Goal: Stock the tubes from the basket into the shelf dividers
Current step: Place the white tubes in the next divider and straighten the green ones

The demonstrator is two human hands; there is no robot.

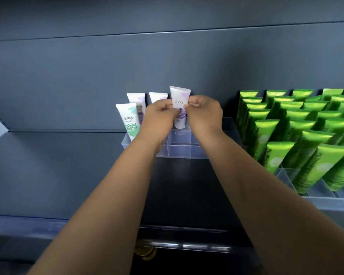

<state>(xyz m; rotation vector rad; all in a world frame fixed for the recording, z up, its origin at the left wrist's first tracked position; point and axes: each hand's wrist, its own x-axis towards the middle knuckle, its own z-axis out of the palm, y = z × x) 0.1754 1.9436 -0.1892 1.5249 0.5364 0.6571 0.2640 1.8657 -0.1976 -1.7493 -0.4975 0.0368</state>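
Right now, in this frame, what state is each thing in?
Purple-print tube: upright, cap end down, pinched by both hands over the divider; seated or not, unclear.
Left hand: pinches the tube's left side.
Right hand: pinches its right side.
Clear divider: front compartments empty.
Green-print tube: standing in the divider, leaning left.
Back tubes: standing upright in the divider.
Green tubes: standing in rows at right.

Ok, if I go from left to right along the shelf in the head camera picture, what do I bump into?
First the white tube with green leaves → left hand → white and purple tube, pinched by both hands → right hand → green tubes in rows.
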